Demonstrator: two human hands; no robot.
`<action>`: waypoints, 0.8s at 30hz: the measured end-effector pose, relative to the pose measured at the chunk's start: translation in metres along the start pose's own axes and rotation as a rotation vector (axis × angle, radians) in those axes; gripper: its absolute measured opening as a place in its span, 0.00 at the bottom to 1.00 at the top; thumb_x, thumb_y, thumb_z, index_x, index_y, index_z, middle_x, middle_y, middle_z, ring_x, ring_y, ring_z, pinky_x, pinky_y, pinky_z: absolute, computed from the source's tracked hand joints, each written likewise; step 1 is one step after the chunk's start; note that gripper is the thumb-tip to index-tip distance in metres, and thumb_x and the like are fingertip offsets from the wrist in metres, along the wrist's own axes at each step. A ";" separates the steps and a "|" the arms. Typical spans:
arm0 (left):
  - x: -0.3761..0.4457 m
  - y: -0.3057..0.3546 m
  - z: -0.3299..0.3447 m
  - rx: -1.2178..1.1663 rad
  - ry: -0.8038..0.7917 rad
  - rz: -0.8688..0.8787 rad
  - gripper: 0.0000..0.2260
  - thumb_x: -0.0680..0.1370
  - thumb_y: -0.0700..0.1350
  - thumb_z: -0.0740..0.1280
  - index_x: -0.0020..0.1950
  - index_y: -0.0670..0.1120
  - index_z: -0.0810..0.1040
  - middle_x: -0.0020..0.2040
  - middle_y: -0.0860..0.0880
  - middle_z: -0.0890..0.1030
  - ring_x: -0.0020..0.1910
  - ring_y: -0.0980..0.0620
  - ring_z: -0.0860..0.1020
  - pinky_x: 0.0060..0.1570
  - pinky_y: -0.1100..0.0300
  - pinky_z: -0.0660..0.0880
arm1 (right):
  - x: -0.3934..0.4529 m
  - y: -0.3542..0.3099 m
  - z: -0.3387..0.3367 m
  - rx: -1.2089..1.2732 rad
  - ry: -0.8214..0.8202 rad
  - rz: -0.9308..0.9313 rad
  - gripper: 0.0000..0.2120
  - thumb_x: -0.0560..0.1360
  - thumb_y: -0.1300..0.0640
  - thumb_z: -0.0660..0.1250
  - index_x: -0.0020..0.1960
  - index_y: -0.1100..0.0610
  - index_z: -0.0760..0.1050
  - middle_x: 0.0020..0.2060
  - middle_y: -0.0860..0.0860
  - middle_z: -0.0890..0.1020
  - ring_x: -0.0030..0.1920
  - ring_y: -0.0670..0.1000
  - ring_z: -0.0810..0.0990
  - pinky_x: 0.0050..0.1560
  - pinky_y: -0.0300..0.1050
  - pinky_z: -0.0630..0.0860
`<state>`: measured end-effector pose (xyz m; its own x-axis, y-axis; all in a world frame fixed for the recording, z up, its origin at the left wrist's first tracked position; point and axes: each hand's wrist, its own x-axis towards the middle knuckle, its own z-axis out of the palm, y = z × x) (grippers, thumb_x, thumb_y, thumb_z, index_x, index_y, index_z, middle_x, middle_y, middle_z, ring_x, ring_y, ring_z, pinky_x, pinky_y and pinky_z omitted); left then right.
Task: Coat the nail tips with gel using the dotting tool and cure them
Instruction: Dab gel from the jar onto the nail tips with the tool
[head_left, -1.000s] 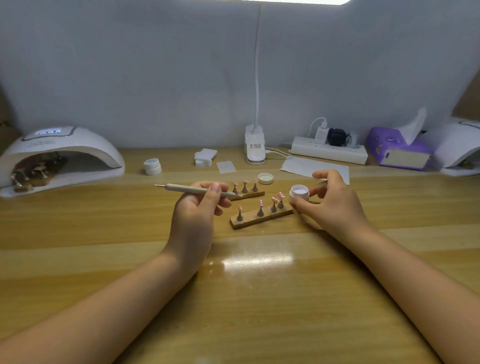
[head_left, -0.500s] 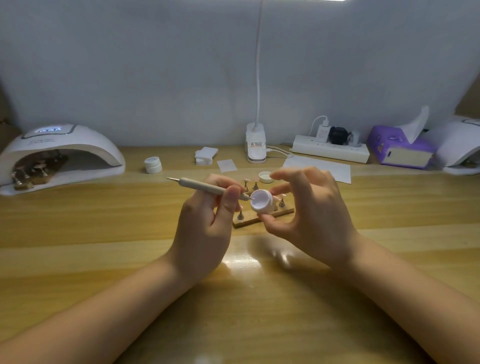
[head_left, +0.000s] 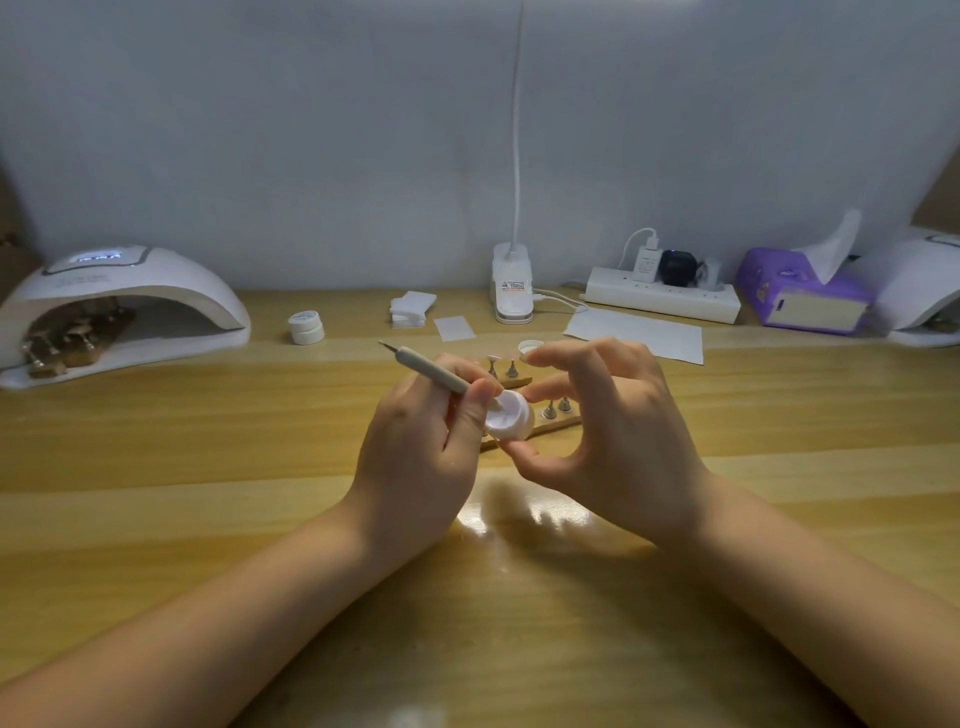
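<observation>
- Right hand (head_left: 618, 441) pinches the open gel pot (head_left: 509, 417), raised above the nail strip (head_left: 540, 428), mouth tilted left.
- Left hand (head_left: 415, 457) grips the tool (head_left: 431, 370) — shaft slants up-left, working end hidden at the pot's mouth — touching gel? Cannot tell.

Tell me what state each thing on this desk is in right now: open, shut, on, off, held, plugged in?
Gel jar: open, tilted, pinched by the right hand.
Dotting tool: gripped by the left hand, tip at the jar's mouth.
Jar lid: off, lying on the desk.
Second jar: lid on.
Left lamp: display lit, a rack inside.
Power strip: chargers plugged in.
Tissue box: a tissue sticking out.
</observation>
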<state>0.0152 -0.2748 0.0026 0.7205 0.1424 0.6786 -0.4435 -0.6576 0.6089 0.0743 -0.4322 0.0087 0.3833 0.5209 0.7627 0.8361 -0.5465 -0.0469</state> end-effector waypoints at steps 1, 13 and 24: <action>0.000 0.000 0.000 0.002 -0.002 -0.001 0.08 0.79 0.48 0.59 0.48 0.46 0.75 0.41 0.57 0.77 0.40 0.56 0.76 0.42 0.54 0.74 | 0.000 0.000 0.000 -0.002 -0.001 -0.002 0.31 0.63 0.48 0.79 0.59 0.58 0.71 0.43 0.49 0.85 0.50 0.56 0.81 0.52 0.51 0.70; 0.008 0.009 -0.005 -0.479 0.183 -0.300 0.12 0.78 0.52 0.61 0.47 0.45 0.78 0.32 0.56 0.79 0.34 0.61 0.76 0.37 0.69 0.73 | 0.001 0.002 -0.003 0.083 -0.017 0.121 0.31 0.62 0.50 0.80 0.58 0.62 0.74 0.43 0.48 0.85 0.49 0.55 0.81 0.56 0.54 0.69; 0.015 0.005 -0.008 -0.714 0.218 -0.466 0.05 0.75 0.41 0.63 0.43 0.45 0.79 0.33 0.52 0.80 0.35 0.55 0.78 0.36 0.64 0.73 | 0.002 -0.001 -0.006 0.200 -0.027 0.248 0.31 0.64 0.48 0.80 0.59 0.59 0.71 0.43 0.47 0.84 0.49 0.51 0.81 0.58 0.46 0.65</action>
<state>0.0193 -0.2703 0.0190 0.8258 0.4669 0.3164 -0.4099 0.1116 0.9053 0.0724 -0.4341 0.0141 0.5927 0.4066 0.6953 0.7756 -0.5207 -0.3567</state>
